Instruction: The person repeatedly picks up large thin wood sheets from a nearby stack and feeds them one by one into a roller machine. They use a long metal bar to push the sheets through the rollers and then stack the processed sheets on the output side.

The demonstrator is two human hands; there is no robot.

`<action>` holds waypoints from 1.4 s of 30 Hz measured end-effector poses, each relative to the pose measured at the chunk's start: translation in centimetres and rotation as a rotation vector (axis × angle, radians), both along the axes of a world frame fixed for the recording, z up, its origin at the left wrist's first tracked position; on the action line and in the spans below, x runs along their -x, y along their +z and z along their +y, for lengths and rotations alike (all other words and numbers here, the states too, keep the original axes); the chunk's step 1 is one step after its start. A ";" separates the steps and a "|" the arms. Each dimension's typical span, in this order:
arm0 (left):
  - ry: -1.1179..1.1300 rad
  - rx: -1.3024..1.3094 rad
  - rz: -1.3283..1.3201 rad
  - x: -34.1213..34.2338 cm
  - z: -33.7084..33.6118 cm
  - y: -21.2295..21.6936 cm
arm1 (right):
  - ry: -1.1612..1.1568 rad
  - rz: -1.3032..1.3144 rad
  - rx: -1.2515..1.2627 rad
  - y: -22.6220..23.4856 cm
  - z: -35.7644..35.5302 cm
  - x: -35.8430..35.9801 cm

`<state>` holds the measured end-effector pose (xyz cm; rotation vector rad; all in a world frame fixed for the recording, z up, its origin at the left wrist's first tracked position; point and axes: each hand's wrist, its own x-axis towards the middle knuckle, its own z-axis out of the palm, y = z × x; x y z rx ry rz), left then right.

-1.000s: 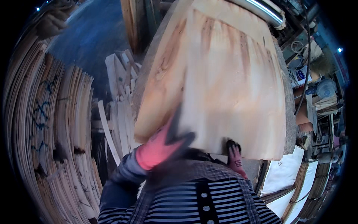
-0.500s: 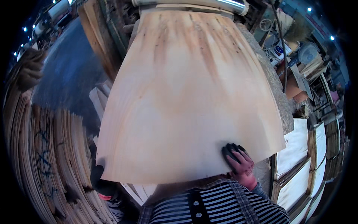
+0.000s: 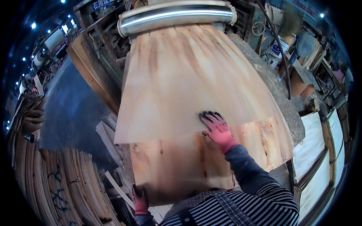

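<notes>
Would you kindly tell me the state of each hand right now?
Left hand: at the near left corner of the lower wood sheet; grip cannot be told.
Right hand: open, palm down on the upper wood sheet, holding nothing.

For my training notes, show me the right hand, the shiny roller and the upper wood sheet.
Right hand (image 3: 217, 129): head view, back of glove.
Shiny roller (image 3: 177, 18): head view, its middle.
Upper wood sheet (image 3: 171, 88): head view, bare middle.

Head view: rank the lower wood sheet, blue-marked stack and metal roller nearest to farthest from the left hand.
1. Lower wood sheet, at the left hand
2. Blue-marked stack, to its left
3. Metal roller, far end ahead
</notes>
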<state>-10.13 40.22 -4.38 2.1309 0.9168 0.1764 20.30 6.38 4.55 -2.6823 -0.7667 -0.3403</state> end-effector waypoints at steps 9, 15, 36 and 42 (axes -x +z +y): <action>-0.275 0.467 -0.131 0.6 1.9 6.7 | 0.152 0.157 0.052 -1.5 0.5 8.0; -0.408 0.515 -0.311 -0.8 -0.7 13.9 | 0.148 0.457 0.236 -5.0 -6.2 20.9; -0.184 0.743 -0.699 2.7 0.5 20.1 | 0.143 -0.194 -0.009 10.9 -7.7 25.0; -0.109 0.728 -0.479 -3.2 1.0 17.1 | 0.159 -0.210 0.018 7.8 -7.0 16.4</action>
